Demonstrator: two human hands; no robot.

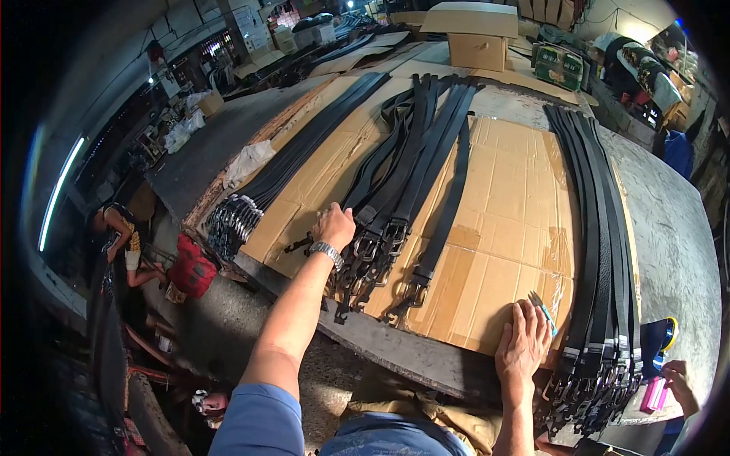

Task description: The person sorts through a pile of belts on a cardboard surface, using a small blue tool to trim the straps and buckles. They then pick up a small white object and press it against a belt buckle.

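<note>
My left hand (333, 226), with a metal watch at its wrist, is closed on a black belt at the left edge of a pile of black belts (395, 182). Their metal buckles (376, 247) bunch beside my fingers, towards the table's front edge. One belt (449, 205) lies a little apart, right of the pile. On the cardboard (502, 197), my right hand (525, 342) rests palm down, fingers bent over a small blue-handled tool (544, 313) whose dark pointed tip sticks out past them. Its grip is mostly hidden.
More belts lie in a row at left (304, 144) and a stack at right (597, 228). Another person's hand (679, 384) is near a blue tape dispenser (658, 346) and a pink item (654, 395). A carton (477, 49) stands at the back; a person (122, 239) is at far left.
</note>
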